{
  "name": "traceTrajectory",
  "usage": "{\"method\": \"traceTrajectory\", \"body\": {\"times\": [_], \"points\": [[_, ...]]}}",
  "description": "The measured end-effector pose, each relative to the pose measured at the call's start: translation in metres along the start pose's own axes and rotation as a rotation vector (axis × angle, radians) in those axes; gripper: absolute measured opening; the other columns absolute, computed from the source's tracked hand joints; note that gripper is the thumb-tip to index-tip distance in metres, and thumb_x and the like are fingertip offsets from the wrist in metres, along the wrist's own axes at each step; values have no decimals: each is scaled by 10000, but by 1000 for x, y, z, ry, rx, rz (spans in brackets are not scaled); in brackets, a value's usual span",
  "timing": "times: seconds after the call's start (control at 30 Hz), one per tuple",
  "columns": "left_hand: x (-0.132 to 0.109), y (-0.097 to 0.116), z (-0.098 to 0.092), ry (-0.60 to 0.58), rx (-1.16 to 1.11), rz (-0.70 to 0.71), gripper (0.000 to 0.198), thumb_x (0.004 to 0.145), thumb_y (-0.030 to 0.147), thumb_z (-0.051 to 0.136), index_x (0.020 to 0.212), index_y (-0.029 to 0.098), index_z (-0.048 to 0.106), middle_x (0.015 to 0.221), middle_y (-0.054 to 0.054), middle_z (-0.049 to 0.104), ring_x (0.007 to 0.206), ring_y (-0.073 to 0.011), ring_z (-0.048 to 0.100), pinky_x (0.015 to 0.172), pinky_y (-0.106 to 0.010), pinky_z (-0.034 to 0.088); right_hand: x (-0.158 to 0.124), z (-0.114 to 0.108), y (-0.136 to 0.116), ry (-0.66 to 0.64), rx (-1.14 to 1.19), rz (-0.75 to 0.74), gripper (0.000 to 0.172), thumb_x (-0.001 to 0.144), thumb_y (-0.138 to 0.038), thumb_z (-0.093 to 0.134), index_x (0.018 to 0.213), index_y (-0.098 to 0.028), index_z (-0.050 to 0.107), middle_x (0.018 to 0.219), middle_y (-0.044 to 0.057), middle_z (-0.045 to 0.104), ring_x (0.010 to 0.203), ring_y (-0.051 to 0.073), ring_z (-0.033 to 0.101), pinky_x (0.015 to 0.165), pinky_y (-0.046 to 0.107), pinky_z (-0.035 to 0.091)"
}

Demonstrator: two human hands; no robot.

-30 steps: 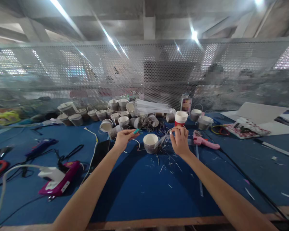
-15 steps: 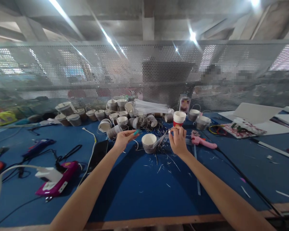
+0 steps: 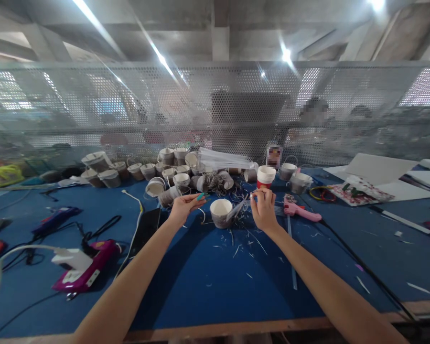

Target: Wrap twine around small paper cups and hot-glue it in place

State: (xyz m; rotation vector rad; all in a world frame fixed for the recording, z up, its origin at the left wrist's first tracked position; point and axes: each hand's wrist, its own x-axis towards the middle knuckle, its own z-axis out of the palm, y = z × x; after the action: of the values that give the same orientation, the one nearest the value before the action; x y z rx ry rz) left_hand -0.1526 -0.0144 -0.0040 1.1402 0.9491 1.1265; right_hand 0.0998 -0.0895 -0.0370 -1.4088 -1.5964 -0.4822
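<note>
My left hand (image 3: 182, 209) is pinched round a small teal-handled tool (image 3: 201, 196) just left of a grey paper cup (image 3: 220, 212) that stands open-side up on the blue table (image 3: 208, 277). My right hand (image 3: 263, 210) is closed on a thin pale strip (image 3: 238, 209) that slants down towards the cup's right side; a small blue bit shows at its fingertips. Pale shavings (image 3: 249, 239) lie scattered in front of the cup. Behind my right hand stands a red and white paper cup (image 3: 265, 177).
Several grey cups (image 3: 172, 174) and a heap of string (image 3: 217, 184) are piled at the back before a perforated metal screen (image 3: 215, 110). A pink glue gun (image 3: 301, 210) lies right, a magenta one (image 3: 88, 270) and cables left, a black phone (image 3: 145, 229) near my left arm. People sit beyond the screen.
Both hands stay by the cup; the view has drifted slightly, and my right hand's fingers have shifted a little on the strip.
</note>
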Motion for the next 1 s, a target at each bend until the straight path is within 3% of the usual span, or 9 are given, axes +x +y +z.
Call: {"method": "traceTrajectory", "body": {"times": [0.13,0.23,0.37,0.5,0.57,0.67,0.8,0.9,1.0], "points": [[4,-5,-8,107,187,-33,178,496,199,780,545,100,640,513,-25,650,379,-74,534,446,-189,473,0,0,-1,-25,15,-10,102,853,-218,385,872,-166,471,982,119,406,962,243,416,852,431,333],[8,-8,-11,133,227,-32,236,607,274,715,491,110,592,440,-14,608,314,-57,478,370,-171,414,0,0,-1,-34,24,-17,98,847,-217,394,878,-165,472,990,121,397,967,245,412,857,432,334],[8,-8,-7,100,169,-41,261,709,354,624,596,119,619,532,-51,663,500,-136,630,513,-224,510,0,1,0,-34,18,-16,105,848,-210,390,885,-160,474,999,125,389,976,247,409,863,435,333],[5,-8,-3,-38,114,12,297,595,333,727,800,126,672,815,-89,714,779,-197,669,730,-290,531,0,1,0,-36,17,-22,109,847,-206,388,892,-156,474,1011,129,384,965,245,410,865,440,332],[3,-8,-3,-33,118,-5,350,519,307,772,802,121,683,772,-88,715,749,-204,671,734,-305,532,0,1,0,-37,22,-24,106,846,-202,390,894,-154,471,1014,132,379,967,246,409,869,442,330],[2,-9,-5,63,181,-47,271,450,269,799,635,115,675,582,-54,684,542,-157,637,600,-272,534,-1,1,-1,-39,26,-34,100,843,-197,393,906,-159,460,1019,134,369,982,253,401,862,449,338],[3,-8,-8,163,268,5,275,493,327,773,459,130,583,450,-19,617,355,-86,515,428,-215,467,0,1,-1,-35,20,-43,94,846,-198,395,915,-162,448,1023,137,367,991,255,397,858,455,344],[5,-9,-7,102,230,3,283,575,387,720,532,132,605,487,-40,637,423,-126,582,478,-235,496,0,1,-1,-26,16,-45,92,851,-201,397,921,-161,442,1025,133,367,972,244,410,872,454,337],[6,-12,-6,-30,193,-22,292,626,397,681,717,121,659,704,-103,703,655,-201,668,664,-310,536,0,1,-2,-23,16,-44,94,852,-206,397,922,-159,440,1019,132,370,966,241,414,875,455,333]]}}
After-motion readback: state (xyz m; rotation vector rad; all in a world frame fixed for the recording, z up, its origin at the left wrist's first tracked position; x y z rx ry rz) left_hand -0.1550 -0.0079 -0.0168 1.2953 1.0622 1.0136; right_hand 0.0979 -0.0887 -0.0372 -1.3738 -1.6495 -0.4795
